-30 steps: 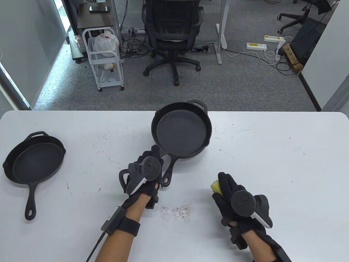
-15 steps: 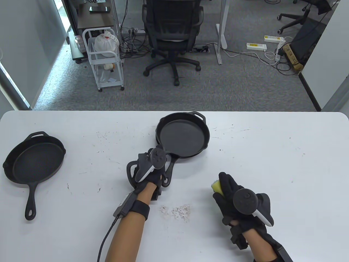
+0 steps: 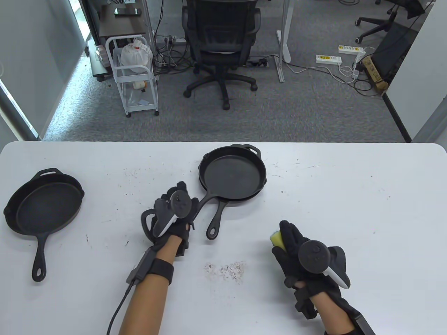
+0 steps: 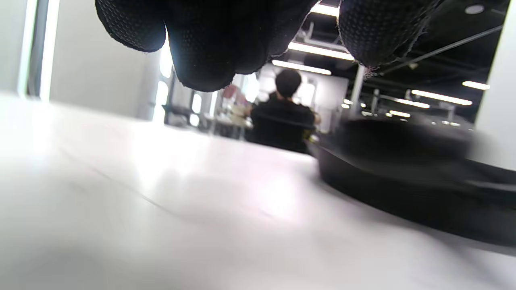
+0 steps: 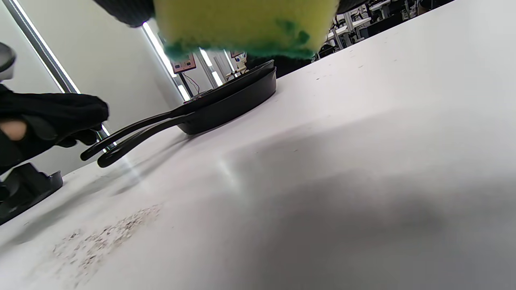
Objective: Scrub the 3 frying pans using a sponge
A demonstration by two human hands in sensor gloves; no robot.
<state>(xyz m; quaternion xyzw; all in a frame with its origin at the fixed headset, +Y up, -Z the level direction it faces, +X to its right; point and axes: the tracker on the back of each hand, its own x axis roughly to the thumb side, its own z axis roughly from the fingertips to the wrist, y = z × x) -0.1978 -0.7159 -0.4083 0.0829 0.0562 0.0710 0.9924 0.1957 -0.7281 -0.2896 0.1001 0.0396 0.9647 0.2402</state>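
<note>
Two black cast-iron pans are stacked at mid-table, the top pan nested in the lower pan, whose handle points toward me. A third pan lies alone at the far left. My left hand hovers just left of the top pan's handle with its fingers spread, holding nothing. In the left wrist view its fingertips hang free above the table, and the stacked pans sit to the right. My right hand grips a yellow sponge with a green underside above the table.
Dark crumbs are scattered on the white table between my hands. Fine specks dot the tabletop around the pans. Beyond the far edge stand an office chair and a white cart.
The left hand set the top pan down onto the lower pan, let go of its handle and drew back to the left. The right hand stayed put with the sponge.
</note>
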